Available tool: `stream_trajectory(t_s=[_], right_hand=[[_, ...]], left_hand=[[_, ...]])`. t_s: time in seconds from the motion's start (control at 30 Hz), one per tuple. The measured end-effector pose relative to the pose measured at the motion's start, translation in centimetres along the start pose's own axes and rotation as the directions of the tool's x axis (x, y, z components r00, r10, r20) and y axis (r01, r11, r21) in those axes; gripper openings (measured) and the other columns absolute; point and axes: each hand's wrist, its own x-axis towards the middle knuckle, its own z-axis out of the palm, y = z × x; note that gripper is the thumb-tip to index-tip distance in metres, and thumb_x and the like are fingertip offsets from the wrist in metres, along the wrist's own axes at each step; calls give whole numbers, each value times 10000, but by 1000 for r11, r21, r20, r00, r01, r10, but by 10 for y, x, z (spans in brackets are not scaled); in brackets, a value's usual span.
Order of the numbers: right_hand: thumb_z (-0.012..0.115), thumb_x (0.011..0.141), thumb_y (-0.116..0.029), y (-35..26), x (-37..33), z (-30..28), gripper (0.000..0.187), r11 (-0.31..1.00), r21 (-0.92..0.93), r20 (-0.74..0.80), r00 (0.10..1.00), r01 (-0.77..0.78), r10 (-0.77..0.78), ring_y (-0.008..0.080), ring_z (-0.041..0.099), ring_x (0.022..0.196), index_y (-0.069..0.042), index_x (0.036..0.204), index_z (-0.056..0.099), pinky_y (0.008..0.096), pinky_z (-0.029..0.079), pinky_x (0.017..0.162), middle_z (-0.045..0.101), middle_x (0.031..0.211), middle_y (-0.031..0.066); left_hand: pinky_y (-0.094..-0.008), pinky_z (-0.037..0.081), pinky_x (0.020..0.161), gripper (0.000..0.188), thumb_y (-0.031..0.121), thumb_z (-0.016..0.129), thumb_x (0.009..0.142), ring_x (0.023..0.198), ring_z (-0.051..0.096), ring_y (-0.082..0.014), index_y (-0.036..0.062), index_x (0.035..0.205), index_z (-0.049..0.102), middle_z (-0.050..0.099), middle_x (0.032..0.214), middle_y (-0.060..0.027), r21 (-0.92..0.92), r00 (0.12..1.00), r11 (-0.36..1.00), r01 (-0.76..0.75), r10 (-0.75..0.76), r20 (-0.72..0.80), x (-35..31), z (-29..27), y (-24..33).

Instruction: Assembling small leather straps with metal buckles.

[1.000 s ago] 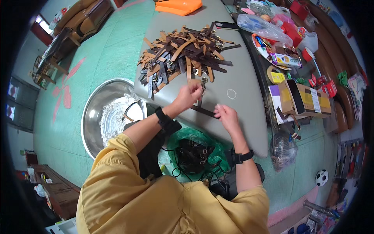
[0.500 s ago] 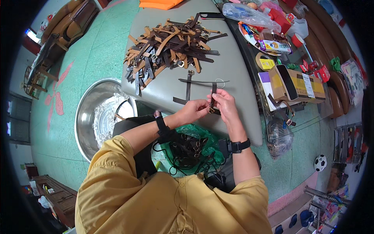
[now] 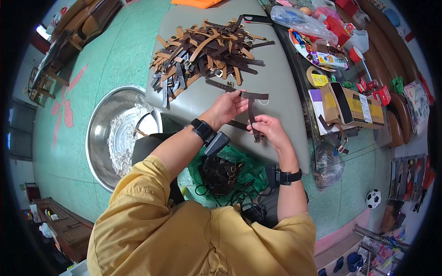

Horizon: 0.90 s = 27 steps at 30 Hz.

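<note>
My left hand [image 3: 226, 108] is closed on a long dark brown leather strap [image 3: 254, 96] that lies roughly crosswise above the bench. From that strap a shorter dark strap [image 3: 251, 111] hangs toward me, with a small buckle [image 3: 257, 137] at its near end. The thumb and fingers of my right hand [image 3: 268, 128] pinch this shorter strap above the buckle. A thin pale loop [image 3: 264, 102] shows by the long strap's right end. Beneath my left hand, another dark strap [image 3: 237, 124] is partly hidden.
A heap of brown and black buckled straps [image 3: 207, 53] covers the far part of the grey padded bench [image 3: 285, 115]. At left stands a metal basin [image 3: 99, 152]; a green plastic bag [image 3: 251, 170] with dark straps sits below my arms. A cardboard box [image 3: 363, 108] is on the right table.
My left hand has moved from the shorter strap's buckle end up to the long strap and grips it. My right hand has shifted down toward the buckle. The view has tilted slightly.
</note>
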Motion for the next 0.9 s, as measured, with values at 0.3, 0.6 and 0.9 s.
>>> stream_trajectory(t_s=[0.3, 0.6, 0.9], right_hand=[[706, 701, -168, 30, 3, 19, 314, 360, -932, -151, 953, -48, -264, 391, 546, 906, -26, 914, 525, 453, 462, 747, 535, 914, 182], [664, 746, -177, 32, 12, -13, 300, 406, -889, -400, 793, -214, -458, 403, 556, 860, -26, 957, 512, 476, 463, 741, 519, 951, 199], [511, 915, -296, 2, -9, 23, 363, 996, 53, 116, 991, -74, 67, 144, 594, 904, -33, 1166, 503, 285, 477, 738, 582, 1069, 64]], left_hand=[[-276, 457, 749, 220, 225, 395, 949, 874, 581, -156, 86, 1068, 517, 607, 1011, -48, 25, 989, 996, -83, 79, 125, -47, 13, 48], [-228, 290, 464, 157, 191, 445, 909, 467, 255, -67, 42, 902, 493, 223, 546, 65, -240, 986, 965, 111, -77, 146, -57, 31, 35], [-223, 261, 472, 277, 254, 324, 963, 452, 268, -70, 48, 948, 510, 287, 519, 49, -367, 956, 915, 168, -61, 286, -52, 27, 21]])
